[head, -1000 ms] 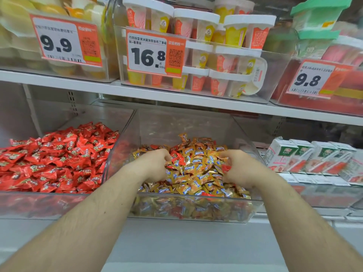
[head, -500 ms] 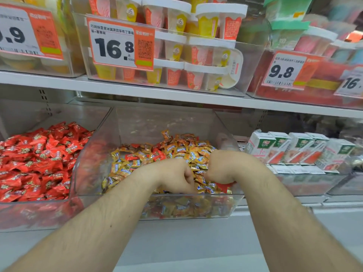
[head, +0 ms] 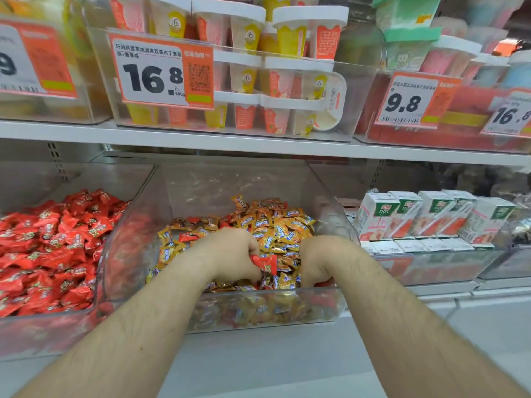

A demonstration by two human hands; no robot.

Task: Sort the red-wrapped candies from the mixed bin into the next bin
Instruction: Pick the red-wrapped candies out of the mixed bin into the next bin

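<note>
Picking step, judged under way: the left hand (head: pixel 234 255) pinches a red-wrapped candy (head: pixel 265 262) above the mixed bin (head: pixel 258 308), while the right hand (head: pixel 317 261) is buried among gold wrappers at the bin's 4 o'clock corner, fingers curled on something red, apparently a second candy. The next move calls for carrying the catch over the clear wall to the red candy bin (head: pixel 46 334) at 9 o'clock. Price tags (head: pixel 161 71) above read 16.8 and 9.8; juice cartons (head: pixel 376 215) at 3 o'clock show 100%.
</note>
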